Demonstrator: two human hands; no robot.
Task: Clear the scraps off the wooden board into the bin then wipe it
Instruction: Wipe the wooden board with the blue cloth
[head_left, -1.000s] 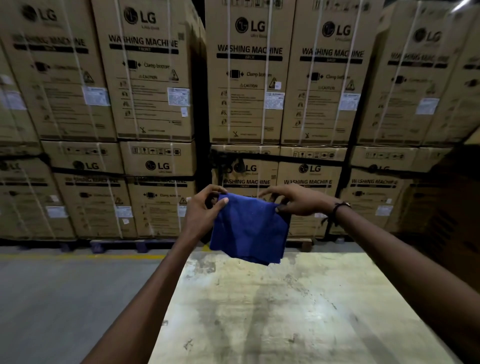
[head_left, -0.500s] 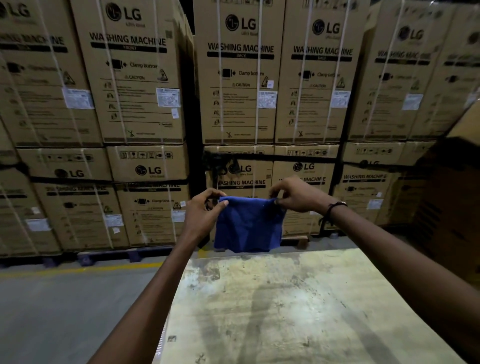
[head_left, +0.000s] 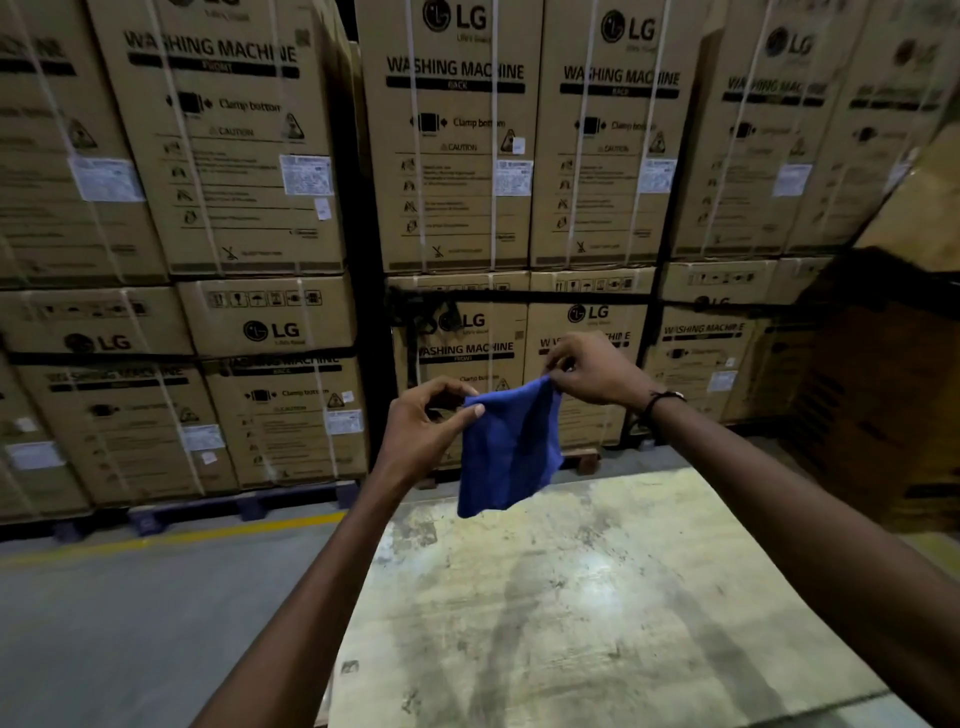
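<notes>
I see both arms stretched out over a pale wooden board (head_left: 597, 613), its flat surface scuffed, stained and marked with dark smudges. My left hand (head_left: 421, 431) pinches one upper corner of a soft blue cloth (head_left: 511, 452) between thumb and fingers; my right hand (head_left: 592, 371) pinches the opposite corner, slightly higher. The cloth hangs limp and creased in the air above the board's far edge, its lowest tip pointing down. Behind stand stacked brown cardboard boxes (head_left: 457, 156), strapped with white bands.
</notes>
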